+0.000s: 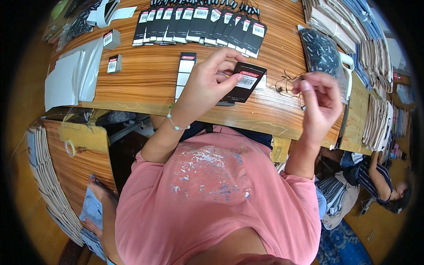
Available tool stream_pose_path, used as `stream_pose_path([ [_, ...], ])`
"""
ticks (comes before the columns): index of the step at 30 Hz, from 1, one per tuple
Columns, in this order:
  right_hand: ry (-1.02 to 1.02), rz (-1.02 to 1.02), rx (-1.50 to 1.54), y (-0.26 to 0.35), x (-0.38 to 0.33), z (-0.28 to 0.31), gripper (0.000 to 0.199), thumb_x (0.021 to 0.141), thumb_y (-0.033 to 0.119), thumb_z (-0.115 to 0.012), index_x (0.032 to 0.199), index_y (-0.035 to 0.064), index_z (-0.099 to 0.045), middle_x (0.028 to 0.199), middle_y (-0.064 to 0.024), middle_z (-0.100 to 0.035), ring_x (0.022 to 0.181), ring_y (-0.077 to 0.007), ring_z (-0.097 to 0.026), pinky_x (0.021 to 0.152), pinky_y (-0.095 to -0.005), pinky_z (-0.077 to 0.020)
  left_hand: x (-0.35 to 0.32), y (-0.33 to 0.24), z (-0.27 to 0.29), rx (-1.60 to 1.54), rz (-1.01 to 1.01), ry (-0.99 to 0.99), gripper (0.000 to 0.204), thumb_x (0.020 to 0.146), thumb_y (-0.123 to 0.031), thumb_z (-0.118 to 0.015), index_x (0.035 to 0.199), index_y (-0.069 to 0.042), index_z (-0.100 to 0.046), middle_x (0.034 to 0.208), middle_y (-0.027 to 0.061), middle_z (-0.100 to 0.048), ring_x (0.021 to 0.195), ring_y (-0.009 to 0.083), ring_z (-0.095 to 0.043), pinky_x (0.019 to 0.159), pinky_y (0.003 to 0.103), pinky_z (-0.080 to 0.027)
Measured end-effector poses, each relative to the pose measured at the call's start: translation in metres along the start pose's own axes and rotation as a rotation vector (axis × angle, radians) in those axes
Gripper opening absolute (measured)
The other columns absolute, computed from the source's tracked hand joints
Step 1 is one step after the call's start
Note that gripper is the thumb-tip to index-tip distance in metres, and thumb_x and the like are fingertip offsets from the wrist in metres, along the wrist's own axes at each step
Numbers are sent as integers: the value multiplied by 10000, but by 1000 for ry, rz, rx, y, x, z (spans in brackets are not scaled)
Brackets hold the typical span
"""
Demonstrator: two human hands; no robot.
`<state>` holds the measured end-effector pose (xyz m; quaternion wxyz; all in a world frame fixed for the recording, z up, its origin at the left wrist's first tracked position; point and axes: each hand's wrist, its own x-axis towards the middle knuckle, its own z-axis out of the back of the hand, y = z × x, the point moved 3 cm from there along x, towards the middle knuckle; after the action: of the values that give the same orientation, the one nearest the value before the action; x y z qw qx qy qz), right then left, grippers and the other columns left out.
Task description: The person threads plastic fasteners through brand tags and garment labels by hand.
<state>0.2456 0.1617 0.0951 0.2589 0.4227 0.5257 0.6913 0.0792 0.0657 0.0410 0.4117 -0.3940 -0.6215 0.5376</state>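
Note:
My left hand [207, 84] pinches a black hang tag [249, 90] with a red and white label, thumb across its front, tilted just above the table's front edge. To its right, my right hand [321, 99] is raised with thumb and fingers drawn together on thin black hang-tag strings [285, 84], which trail to the left toward the tag. The strings' ends inside the fingers are hidden. Partly behind my left wrist lies a black-topped strip with white panels [187, 66]. Beyond both hands, several finished-looking black tags [198, 28] overlap in a row, strings at their far ends.
Two small label stacks [114, 64] and clear plastic sleeves [79, 75] lie at the left. At the right are a plastic bag of black strings [321, 51], a white handle [347, 66] and folded garments [329, 22]. Another person [375, 176] is at far right; someone's arm [106, 216] shows lower left.

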Motion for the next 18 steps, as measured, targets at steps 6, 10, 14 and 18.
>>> stream_pose_path([
  [6, 72, -14, -125, -17, -15, -29, 122, 716, -77, -567, 832, -45, -549, 791, -78, -575, 666, -85, -552, 605, -194, -432, 0, -5, 1, 78, 1, 17, 264, 762, 76, -547, 1010, 16, -477, 957, 61, -558, 858, 100, -569, 671, 180, -492],
  [10, 65, 31, -162, -22, -18, -43, 155, 714, -61, -564, 857, -21, -519, 657, -36, -532, 576, -53, -487, 537, -178, -393, -1, -4, 0, 83, 16, -7, 226, 770, 68, -541, 988, 31, -494, 943, 64, -570, 846, 98, -570, 675, 182, -493],
  [14, 76, -2, -130, -27, -17, -50, 199, 713, -58, -561, 885, -4, -478, 603, -7, -502, 527, -33, -419, 483, -171, -347, -3, -7, -1, 103, 12, -4, 201, 773, 63, -538, 970, 40, -507, 933, 69, -575, 843, 99, -570, 687, 187, -495],
  [18, 73, -9, -115, -32, -16, -51, 234, 710, -56, -559, 909, 4, -451, 586, -1, -499, 519, -27, -407, 472, -166, -326, -5, -8, -3, 126, -8, -2, 198, 767, 62, -541, 964, 45, -523, 936, 73, -577, 847, 101, -570, 690, 192, -498],
])
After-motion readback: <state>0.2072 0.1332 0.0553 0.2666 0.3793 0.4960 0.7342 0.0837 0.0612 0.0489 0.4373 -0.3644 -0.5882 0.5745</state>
